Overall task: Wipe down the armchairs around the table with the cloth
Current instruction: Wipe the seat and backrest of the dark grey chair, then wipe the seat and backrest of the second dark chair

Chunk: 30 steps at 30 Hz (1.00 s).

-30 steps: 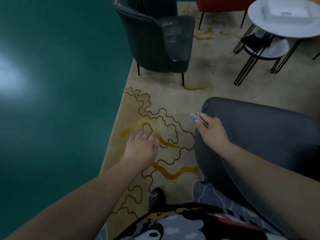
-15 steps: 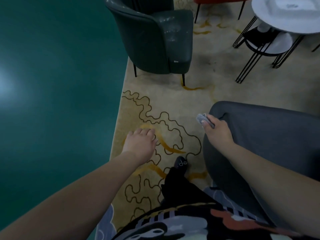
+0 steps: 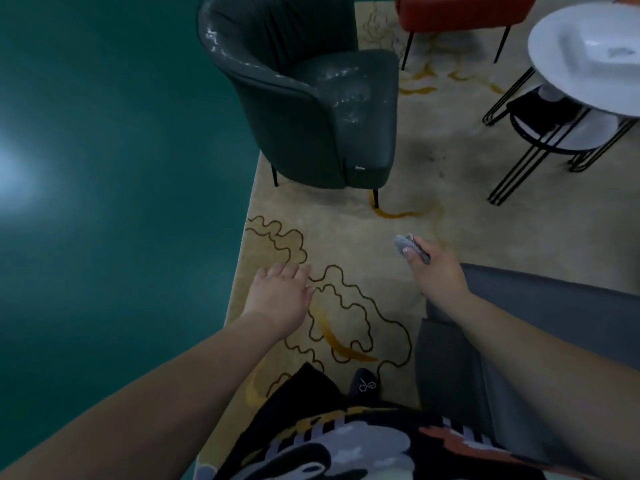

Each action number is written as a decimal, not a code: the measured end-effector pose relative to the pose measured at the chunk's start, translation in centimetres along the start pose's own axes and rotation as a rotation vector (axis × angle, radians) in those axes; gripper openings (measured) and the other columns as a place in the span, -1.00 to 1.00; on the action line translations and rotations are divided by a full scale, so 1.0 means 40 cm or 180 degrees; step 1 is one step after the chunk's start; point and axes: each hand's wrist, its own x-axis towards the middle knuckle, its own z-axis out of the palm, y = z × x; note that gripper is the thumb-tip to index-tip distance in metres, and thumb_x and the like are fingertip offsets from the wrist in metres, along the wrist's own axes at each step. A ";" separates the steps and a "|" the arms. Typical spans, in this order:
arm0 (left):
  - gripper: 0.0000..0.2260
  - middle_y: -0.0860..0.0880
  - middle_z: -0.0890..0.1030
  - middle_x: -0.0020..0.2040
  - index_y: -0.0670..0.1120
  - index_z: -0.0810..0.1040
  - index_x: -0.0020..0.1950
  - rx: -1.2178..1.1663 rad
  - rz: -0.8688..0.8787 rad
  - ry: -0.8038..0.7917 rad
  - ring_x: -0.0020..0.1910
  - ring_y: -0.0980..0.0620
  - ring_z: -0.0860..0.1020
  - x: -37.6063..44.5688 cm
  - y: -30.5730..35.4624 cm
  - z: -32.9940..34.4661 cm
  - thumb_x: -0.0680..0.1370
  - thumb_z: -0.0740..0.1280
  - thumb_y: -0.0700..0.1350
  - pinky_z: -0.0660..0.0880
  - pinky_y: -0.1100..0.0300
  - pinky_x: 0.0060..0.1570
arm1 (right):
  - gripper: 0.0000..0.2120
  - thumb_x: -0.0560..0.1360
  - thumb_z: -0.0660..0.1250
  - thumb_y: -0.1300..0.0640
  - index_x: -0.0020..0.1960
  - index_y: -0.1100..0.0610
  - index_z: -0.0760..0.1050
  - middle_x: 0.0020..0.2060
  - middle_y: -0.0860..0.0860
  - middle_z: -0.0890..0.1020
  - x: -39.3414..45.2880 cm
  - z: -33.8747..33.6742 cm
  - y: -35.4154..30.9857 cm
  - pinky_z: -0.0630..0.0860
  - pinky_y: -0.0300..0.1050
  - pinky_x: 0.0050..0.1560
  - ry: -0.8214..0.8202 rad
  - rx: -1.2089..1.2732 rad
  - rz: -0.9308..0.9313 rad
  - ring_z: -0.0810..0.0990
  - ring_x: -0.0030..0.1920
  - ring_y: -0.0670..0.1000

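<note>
Since the earlier frame the right hand (image 3: 438, 271) has come off the grey armchair (image 3: 554, 327) and now hangs over the patterned rug (image 3: 346, 220), just beyond that chair's edge. It pinches the small grey cloth (image 3: 403, 244) between thumb and curled fingers. The left hand (image 3: 277, 294) hovers over the rug's left side, fingers relaxed and holding nothing. Ahead stands the dark green armchair (image 3: 311, 109), with the round white table (image 3: 554, 64) to its right and a red chair (image 3: 460, 12) behind.
</note>
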 end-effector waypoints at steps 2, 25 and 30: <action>-0.53 0.00 0.31 0.47 0.00 0.14 0.52 0.0043 0.0050 -0.0005 0.43 -0.06 0.25 0.065 -0.024 -0.026 0.63 -0.06 0.11 0.21 -0.06 0.37 | -0.54 0.58 0.21 -0.12 0.43 0.02 0.37 0.26 0.10 0.51 0.054 0.002 -0.016 0.40 -0.15 0.19 0.0031 0.0078 0.0035 0.51 0.21 0.07; -0.49 -0.03 0.17 0.53 0.00 0.05 0.55 0.0057 0.0605 -0.0040 0.48 -0.09 0.17 0.893 -0.008 -0.257 0.62 -0.08 0.14 0.13 -0.06 0.42 | -0.59 0.55 0.28 -0.05 0.38 -0.02 0.44 0.18 0.12 0.54 0.730 -0.200 -0.157 0.42 -0.05 0.30 0.0503 0.0236 0.0420 0.53 0.18 0.04; -0.50 -0.01 0.17 0.53 0.03 0.03 0.55 -0.0018 0.0361 -0.0108 0.48 -0.08 0.16 1.097 0.091 -0.311 0.62 -0.05 0.13 0.11 -0.09 0.44 | -0.59 0.56 0.25 -0.05 0.39 -0.02 0.43 0.16 0.13 0.54 0.953 -0.321 -0.123 0.44 -0.10 0.17 0.0336 0.0107 0.0308 0.55 0.10 0.05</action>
